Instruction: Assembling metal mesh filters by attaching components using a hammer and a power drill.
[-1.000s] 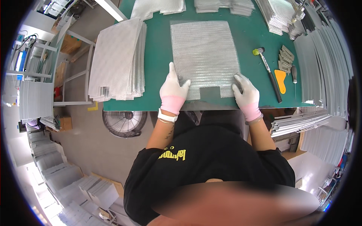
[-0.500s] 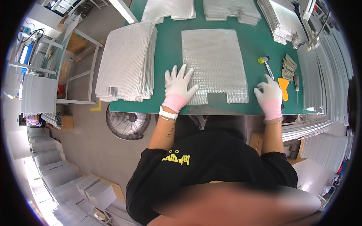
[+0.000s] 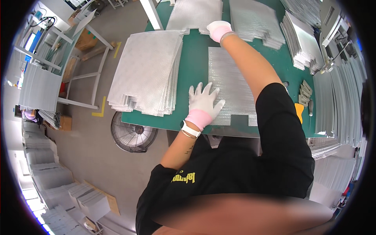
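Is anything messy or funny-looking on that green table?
The big mesh stack left of the left hand looks a bit messy: its edges don't line up, and it seems to poke past the left edge of the green table. I see nothing spilled.

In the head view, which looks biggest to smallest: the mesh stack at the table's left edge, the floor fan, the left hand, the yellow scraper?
1. Mesh stack
2. Floor fan
3. Left hand
4. Yellow scraper, partly hidden

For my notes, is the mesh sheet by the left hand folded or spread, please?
Spread: the mesh sheet lies flat on the green table; the right arm hides part.
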